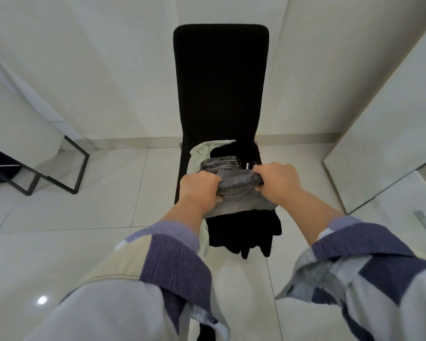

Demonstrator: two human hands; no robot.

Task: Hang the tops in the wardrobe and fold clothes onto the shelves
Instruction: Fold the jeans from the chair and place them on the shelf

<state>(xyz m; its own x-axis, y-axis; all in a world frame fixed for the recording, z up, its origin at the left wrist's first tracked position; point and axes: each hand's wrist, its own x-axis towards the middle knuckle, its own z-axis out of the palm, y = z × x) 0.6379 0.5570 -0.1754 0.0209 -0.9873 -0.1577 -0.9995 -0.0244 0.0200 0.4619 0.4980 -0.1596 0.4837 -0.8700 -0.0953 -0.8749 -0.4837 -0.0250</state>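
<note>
small white marks on the black garment (246,156) are unreadable.

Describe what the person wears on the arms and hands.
Both hands, left hand and right hand, are bare: no gloves or rings visible. The sleeves are long, loose patchwork of pale grey, cream and striped dark purple-blue panels, cuffs pushed up the forearms.

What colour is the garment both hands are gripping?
Grey denim garment, faded; head view. Left hand and right hand grip it.

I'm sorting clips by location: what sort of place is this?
Probably a room in a home, perhaps a bedroom: a black chair piled with clothes, glossy white floor tiles, and tall white cabinet panels like a wardrobe's.
</note>
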